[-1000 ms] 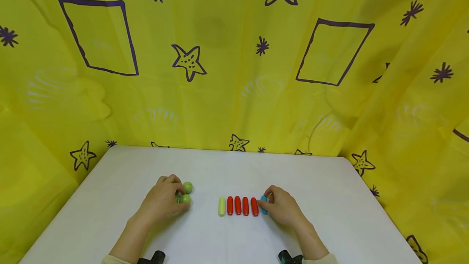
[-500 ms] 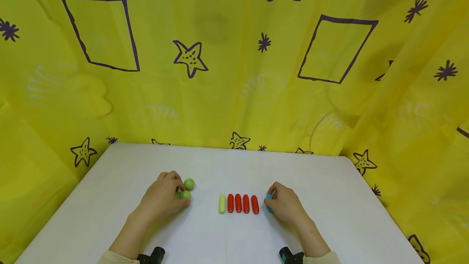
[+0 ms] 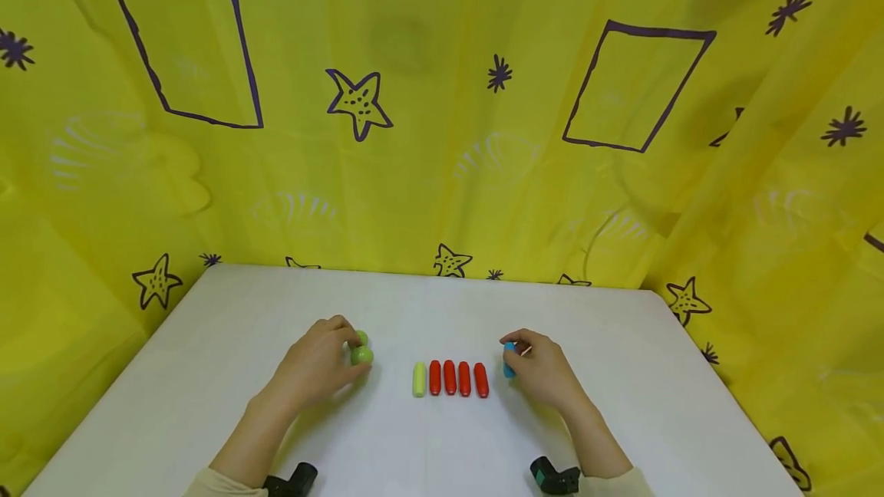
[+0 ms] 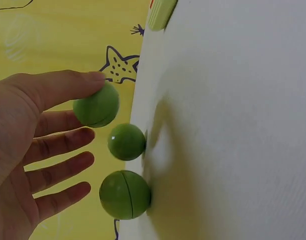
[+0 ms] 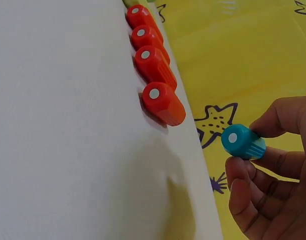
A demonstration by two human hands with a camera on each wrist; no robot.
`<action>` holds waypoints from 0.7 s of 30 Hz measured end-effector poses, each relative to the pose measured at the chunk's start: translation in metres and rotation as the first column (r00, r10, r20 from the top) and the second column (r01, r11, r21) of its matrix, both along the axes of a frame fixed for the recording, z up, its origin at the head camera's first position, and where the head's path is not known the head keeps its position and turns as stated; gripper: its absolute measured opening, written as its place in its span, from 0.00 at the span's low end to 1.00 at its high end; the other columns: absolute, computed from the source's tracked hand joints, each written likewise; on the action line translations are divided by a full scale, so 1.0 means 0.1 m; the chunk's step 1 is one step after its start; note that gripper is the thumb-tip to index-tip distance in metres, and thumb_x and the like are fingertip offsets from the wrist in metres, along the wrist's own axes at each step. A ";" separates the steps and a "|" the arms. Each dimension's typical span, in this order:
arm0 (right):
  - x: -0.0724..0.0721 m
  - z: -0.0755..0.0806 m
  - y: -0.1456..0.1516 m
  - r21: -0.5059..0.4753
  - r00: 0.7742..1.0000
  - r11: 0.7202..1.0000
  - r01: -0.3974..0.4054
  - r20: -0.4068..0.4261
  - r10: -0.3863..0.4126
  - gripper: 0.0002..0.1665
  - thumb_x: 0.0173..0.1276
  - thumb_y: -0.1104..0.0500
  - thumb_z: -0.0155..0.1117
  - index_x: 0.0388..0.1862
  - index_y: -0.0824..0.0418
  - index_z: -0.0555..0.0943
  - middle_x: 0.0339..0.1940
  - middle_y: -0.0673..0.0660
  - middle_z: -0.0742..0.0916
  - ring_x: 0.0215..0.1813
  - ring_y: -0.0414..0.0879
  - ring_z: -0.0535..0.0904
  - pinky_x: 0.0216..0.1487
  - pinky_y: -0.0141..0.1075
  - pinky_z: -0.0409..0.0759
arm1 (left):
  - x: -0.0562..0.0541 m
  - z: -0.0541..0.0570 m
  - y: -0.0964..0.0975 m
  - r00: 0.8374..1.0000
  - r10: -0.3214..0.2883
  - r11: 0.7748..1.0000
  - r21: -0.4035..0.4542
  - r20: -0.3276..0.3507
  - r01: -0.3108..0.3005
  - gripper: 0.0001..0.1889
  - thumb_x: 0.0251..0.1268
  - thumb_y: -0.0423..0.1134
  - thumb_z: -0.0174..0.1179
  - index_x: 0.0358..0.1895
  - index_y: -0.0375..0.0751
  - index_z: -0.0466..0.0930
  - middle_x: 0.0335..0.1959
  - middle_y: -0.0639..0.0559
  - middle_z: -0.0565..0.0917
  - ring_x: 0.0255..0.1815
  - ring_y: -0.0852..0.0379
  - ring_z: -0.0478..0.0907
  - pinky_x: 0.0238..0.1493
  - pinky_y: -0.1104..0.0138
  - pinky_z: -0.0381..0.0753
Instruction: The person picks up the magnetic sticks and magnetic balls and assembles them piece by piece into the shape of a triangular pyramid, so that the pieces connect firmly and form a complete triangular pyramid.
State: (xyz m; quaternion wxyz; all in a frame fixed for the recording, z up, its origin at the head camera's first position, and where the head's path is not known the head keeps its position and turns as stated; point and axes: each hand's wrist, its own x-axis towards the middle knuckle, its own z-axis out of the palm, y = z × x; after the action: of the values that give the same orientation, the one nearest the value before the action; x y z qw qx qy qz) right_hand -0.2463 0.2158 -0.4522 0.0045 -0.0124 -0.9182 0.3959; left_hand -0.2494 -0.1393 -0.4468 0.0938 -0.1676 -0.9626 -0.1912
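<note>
My left hand pinches a green ball between thumb and fingers, raised off the white table. Two more green balls, one smaller and one larger with a seam, rest on the table beyond the fingers in the left wrist view. My right hand pinches a short blue rod with a white dot on its end, held above the table. Between the hands lies a row of red rods, with a pale yellow-green rod at its left end.
The white table is backed and flanked by a yellow curtain printed with stars and frames. Black wrist mounts sit at both sleeves.
My right hand has drawn the blue rod away from the red row to the right and up. My left hand has lifted a green ball and shifted slightly right.
</note>
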 end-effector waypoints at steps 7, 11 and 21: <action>0.03 0.07 -0.08 -0.132 0.998 0.989 -0.060 -0.043 0.055 0.14 0.72 0.60 0.64 0.54 0.61 0.84 0.36 0.53 0.84 0.34 0.47 0.80 0.34 0.33 0.79 | 0.05 0.05 0.16 0.996 0.022 0.997 0.066 0.089 -0.028 0.14 0.60 0.46 0.74 0.46 0.46 0.88 0.43 0.54 0.89 0.48 0.52 0.84 0.53 0.52 0.83; 0.07 0.12 -0.12 -0.211 0.995 0.973 -0.094 -0.058 0.084 0.13 0.72 0.60 0.67 0.53 0.62 0.83 0.35 0.54 0.86 0.36 0.50 0.83 0.38 0.33 0.81 | 0.09 0.08 0.26 0.995 0.016 0.990 0.140 0.103 -0.031 0.12 0.61 0.45 0.73 0.46 0.50 0.87 0.41 0.57 0.90 0.47 0.52 0.86 0.52 0.53 0.83; 0.15 0.19 -0.24 -0.343 0.987 0.926 -0.158 -0.056 0.148 0.12 0.68 0.60 0.73 0.47 0.61 0.82 0.35 0.57 0.87 0.40 0.55 0.85 0.42 0.32 0.82 | 0.15 0.07 0.42 0.994 -0.003 0.969 0.245 0.111 -0.024 0.14 0.59 0.43 0.75 0.48 0.52 0.87 0.38 0.62 0.87 0.42 0.57 0.84 0.40 0.63 0.81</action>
State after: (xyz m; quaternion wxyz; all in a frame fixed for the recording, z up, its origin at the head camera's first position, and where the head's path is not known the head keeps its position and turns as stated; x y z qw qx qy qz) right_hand -0.2312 0.1920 -0.4336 -0.0155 0.0645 -0.8322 0.5504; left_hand -0.2340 -0.0973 -0.4399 0.0616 -0.1387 -0.9361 -0.3174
